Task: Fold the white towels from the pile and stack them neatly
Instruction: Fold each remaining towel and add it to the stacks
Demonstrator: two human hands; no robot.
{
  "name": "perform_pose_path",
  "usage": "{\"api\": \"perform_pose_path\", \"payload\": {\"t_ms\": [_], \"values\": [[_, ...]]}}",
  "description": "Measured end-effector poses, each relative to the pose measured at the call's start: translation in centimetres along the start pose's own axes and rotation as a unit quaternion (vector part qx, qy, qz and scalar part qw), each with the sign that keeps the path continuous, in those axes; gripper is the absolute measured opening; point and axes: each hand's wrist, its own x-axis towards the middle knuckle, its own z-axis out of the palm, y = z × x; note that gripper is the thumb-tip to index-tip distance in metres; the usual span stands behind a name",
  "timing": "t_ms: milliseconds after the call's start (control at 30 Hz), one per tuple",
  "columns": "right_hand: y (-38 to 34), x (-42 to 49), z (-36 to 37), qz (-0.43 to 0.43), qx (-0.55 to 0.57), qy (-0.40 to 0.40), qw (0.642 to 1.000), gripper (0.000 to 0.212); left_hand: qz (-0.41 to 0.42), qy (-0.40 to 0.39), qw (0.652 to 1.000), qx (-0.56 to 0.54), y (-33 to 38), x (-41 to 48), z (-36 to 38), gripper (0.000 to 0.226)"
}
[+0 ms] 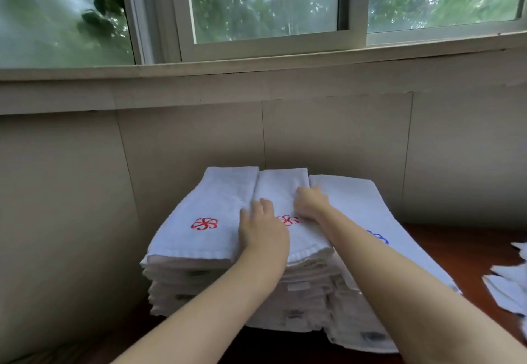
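Wooden table (445,252) below window (265,7), towel stacks (199,249).

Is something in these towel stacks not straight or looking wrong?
Mostly neat. The right stack, with a blue emblem, looks odd: it sits lower than the middle stack and left stack, and its top slopes down toward the table. Both hands, left hand and right hand, rest on the middle stack.

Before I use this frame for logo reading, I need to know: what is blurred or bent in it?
Head view: the window foliage is smeared soft; the sill bows from wide-angle distortion; the red logo on the left stack reads sharp; the blue logo is half hidden behind the right forearm; soft daylight, no glare on the towels.
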Motion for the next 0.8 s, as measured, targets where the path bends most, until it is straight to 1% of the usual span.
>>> {"api": "perform_pose_path", "payload": {"t_ms": [33,67,100,167,200,267,333,400,467,500,567,667,733,800], "values": [[-0.3,-0.6,-0.1,-0.021,-0.060,-0.016,0.998,0.034,0.028,0.014,1.000,-0.003,0.4,-0.3,0.6,0.044],[-0.6,-1.3,-0.1,-0.046,-0.096,-0.047,0.993,0.043,0.041,0.012,0.999,-0.029,0.6,-0.7,1.2,0.048],[-0.8,-2.4,-0.2,-0.072,-0.109,-0.083,0.988,0.046,0.044,-0.002,0.997,-0.059,0.6,-1.1,1.7,0.053],[-1.0,-5.1,-0.8,-0.109,-0.102,-0.134,0.980,0.043,0.041,-0.012,0.994,-0.101,0.2,-2.1,2.5,0.063],[-0.9,-6.6,-1.2,-0.124,-0.092,-0.141,0.978,0.040,0.038,-0.004,0.994,-0.104,0.0,-2.7,3.0,0.067],[-0.5,-10.0,-2.4,-0.127,-0.047,-0.152,0.979,0.040,0.032,0.009,0.995,-0.098,-0.1,-4.1,3.5,0.071],[0.6,-13.7,-3.7,-0.124,0.006,-0.171,0.977,0.044,0.036,0.010,0.996,-0.078,0.0,-5.9,3.7,0.072],[2.4,-17.7,-5.7,-0.103,0.092,-0.192,0.972,0.046,0.042,0.013,0.998,-0.055,0.4,-7.9,3.8,0.073],[4.8,-22.1,-8.2,-0.071,0.197,-0.233,0.950,0.035,0.047,0.011,0.998,-0.050,1.2,-9.9,3.6,0.072],[6.2,-24.3,-9.4,-0.063,0.227,-0.241,0.941,0.030,0.050,0.005,0.997,-0.060,1.7,-10.8,3.4,0.070],[9.5,-28.6,-11.4,-0.049,0.257,-0.221,0.940,0.022,0.062,-0.014,0.994,-0.084,3.4,-12.6,3.2,0.067],[14.9,-33.8,-13.0,0.043,0.323,-0.138,0.935,0.023,0.116,-0.044,0.985,-0.121,6.7,-15.1,2.8,0.062],[18.4,-36.7,-12.9,0.126,0.339,-0.039,0.932,0.021,0.159,-0.063,0.974,-0.146,9.7,-16.6,2.3,0.060],[21.8,-39.1,-12.3,0.207,0.302,0.096,0.925,0.021,0.204,-0.082,0.960,-0.174,13.1,-17.8,1.9,0.057]]}}
